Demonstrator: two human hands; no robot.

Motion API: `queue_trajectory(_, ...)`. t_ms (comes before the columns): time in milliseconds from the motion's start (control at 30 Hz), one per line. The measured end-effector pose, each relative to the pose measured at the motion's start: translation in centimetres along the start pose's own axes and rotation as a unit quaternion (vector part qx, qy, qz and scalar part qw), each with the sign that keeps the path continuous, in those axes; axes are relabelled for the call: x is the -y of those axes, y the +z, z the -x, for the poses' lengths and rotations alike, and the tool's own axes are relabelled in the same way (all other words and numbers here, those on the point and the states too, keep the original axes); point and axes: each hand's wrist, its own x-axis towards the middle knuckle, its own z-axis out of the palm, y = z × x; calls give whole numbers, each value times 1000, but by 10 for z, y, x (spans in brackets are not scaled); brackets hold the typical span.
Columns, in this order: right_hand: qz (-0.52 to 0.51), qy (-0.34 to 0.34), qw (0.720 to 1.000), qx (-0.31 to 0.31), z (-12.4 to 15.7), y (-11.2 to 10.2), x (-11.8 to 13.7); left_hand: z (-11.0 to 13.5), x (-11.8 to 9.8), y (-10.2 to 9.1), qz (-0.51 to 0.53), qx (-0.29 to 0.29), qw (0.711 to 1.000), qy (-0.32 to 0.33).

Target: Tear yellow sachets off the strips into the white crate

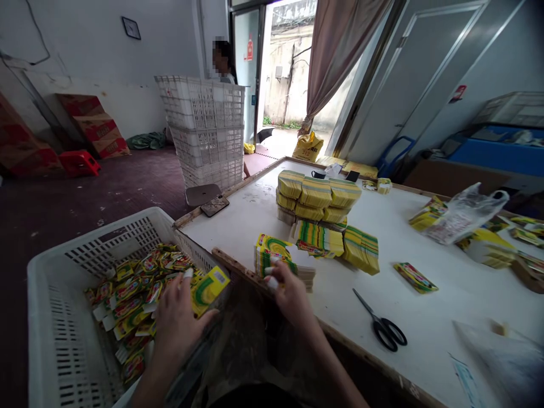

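My left hand (181, 311) holds a small yellow and green carton (210, 290) between thumb and fingers, above the rim of a white plastic crate (46, 266). Inside that crate lies a heap of similar yellow, red and green cartons (136, 294), some with white flaps sticking out. My right hand (291, 292) is at the near edge of the table, its fingers curled in against a stack of flat printed cartons (274, 246). White covers sit on some fingertips. What the right fingers pinch, if anything, is hidden.
Bundled flat cartons (314, 195) are piled on the white table (250, 209). To the right lie scissors (382, 323), a single carton (415, 277) and plastic bags (463, 215). A phone (215, 205) rests at the left corner. Behind stacked crates (204, 130) stands a person (229, 65).
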Motion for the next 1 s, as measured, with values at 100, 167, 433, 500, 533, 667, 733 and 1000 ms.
queue_trajectory(100, 74, 21, 994, -73, -27, -19, -24, -2, 15, 4, 7, -15, 999, -35)
queue_trajectory(167, 97, 28, 992, -74, -41, -23, -35, 3, 12, 9, 72, 27, 997, -7)
queue_trajectory(433, 61, 15, 996, -71, -51, -24, -42, 18, -32, -1, 302, 207, 930, 27)
queue_trajectory(500, 18, 18, 996, -81, -44, -21, -37, 20, -40, -3, 383, 233, 894, 3)
queue_trajectory(533, -10, 17, 997, -78, -37, -17, -32, 21, -44, -3, 440, 239, 866, -21)
queue_trajectory(667, -199, 14, 980, 18, 9, 18, 2, 23, -65, 3, 733, 135, 655, -125)
queue_trajectory(733, -270, 25, 957, 105, 35, 38, 24, 21, -76, 1, 800, 74, 566, -188)
queue_trajectory(1000, -479, 97, 838, 242, 68, 59, 67, 5, -85, -18, 784, -24, 521, -336)
